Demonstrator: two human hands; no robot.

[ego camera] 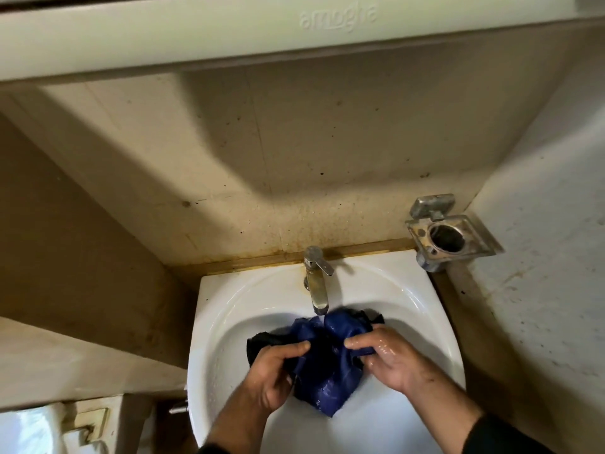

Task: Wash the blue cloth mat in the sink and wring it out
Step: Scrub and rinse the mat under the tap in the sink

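Note:
The blue cloth mat [324, 365] is bunched up and wet, held over the bowl of the white sink [229, 322]. Water runs from the metal tap [317, 283] onto the top of the mat. My left hand [275, 375] grips the mat's left side, with its thumb on top of the fabric. My right hand [383, 358] grips the right side, wet, with its thumb pressed on the cloth. The mat's dark edges stick out to the left and upper right of my hands.
An empty metal holder [448, 237] is fixed to the wall at the sink's right back corner. A cabinet [229, 37] juts out overhead. Stained walls close in on the left and right of the sink.

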